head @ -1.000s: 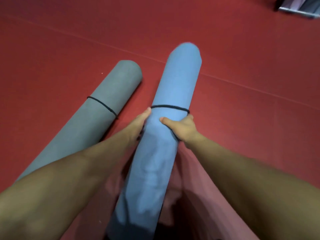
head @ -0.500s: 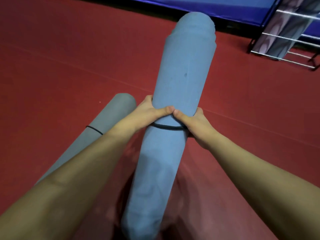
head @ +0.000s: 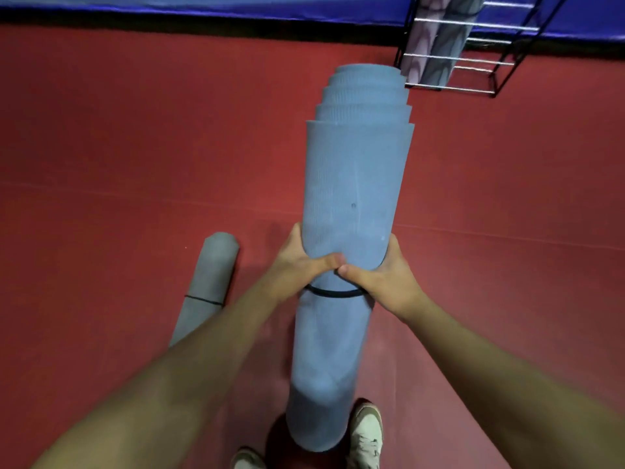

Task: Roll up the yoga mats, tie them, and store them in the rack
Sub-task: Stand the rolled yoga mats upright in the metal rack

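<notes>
The left grip curls round the rolled blue mat from its left side and the right grip from its right, thumbs meeting in front just above the black band tying it. The mat stands near upright between them, its lower end beside a shoe. A tied grey mat lies on the red floor to the left. The rack stands at the floor's far right.

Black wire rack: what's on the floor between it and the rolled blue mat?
Only bare red floor before the black wire rack, in the head view; the rolled blue foam mat hides a strip.
</notes>
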The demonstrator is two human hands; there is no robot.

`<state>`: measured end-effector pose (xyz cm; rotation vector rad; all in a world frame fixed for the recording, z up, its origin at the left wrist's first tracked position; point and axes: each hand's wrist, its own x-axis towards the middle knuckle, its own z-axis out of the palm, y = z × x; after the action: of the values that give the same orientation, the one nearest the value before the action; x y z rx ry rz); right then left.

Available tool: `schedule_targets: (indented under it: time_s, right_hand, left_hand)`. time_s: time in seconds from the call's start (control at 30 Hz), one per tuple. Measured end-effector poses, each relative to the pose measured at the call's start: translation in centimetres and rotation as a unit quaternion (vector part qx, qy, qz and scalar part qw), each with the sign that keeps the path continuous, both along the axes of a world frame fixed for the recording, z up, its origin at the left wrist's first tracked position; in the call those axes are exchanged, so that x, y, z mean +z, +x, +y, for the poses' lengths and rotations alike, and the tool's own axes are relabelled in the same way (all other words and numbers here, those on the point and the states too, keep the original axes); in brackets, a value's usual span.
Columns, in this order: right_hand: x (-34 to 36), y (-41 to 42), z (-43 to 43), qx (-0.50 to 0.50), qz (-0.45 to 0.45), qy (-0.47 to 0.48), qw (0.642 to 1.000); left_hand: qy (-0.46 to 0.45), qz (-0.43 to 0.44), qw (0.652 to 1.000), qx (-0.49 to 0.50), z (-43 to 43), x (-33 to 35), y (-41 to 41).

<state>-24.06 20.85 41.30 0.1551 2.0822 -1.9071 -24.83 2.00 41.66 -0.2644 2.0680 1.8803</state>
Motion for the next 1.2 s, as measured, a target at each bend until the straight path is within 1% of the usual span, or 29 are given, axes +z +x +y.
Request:
schedule_targets:
  time_s: [0.1, 0.17, 0.27, 0.4, 0.6, 0.73, 0.87, 1.0, 1.07, 1.2]
  right_hand:
    - [7.3, -1.7, 4.3, -0.011, 0.029, 0.012, 0.999]
    - [11.2, -3.4, 7.3, -0.012, 0.033, 0.024, 0.999]
    - [15.9, -6.6, 10.9, -0.026, 0.054, 0.024, 0.998]
    - [20.1, -12.4, 14.6, -0.052, 0.083, 0.039, 0.994]
    - [22.6, -23.5, 18.5, -0.087, 0.102, 0.057, 0.989]
    - [23.8, -32.7, 21.5, -0.112, 0.105, 0.064, 0.986]
    - [25.7, -41.9, 25.1, -0.149, 0.115, 0.050, 0.981]
    - [26.2, -51.8, 29.9, -0.178, 0.123, 0.051, 0.975]
    - [25.6, -57.2, 32.6, -0.176, 0.130, 0.056, 0.974]
    - [25.5, -68.1, 37.9, -0.141, 0.136, 0.068, 0.978]
  left_hand:
    - [-0.001, 0.007, 1.000, -0.017, 4.1, 7.4, -2.2]
    - [-0.004, 0.029, 0.999, -0.016, 6.9, 11.2, -4.2]
    - [-0.002, 0.057, 0.998, -0.033, 10.6, 15.9, -7.5]
    - [0.007, 0.106, 0.993, -0.052, 14.6, 19.7, -13.8]
    - [0.004, 0.125, 0.990, -0.070, 18.9, 21.5, -26.3]
    - [0.018, 0.133, 0.986, -0.096, 22.0, 22.7, -36.3]
    - [0.028, 0.148, 0.981, -0.124, 26.3, 24.9, -46.4]
    - [0.014, 0.160, 0.976, -0.144, 31.4, 25.9, -57.0]
    - [0.005, 0.157, 0.977, -0.144, 34.1, 25.5, -62.4]
    - [-0.009, 0.164, 0.980, -0.111, 39.2, 24.9, -72.5]
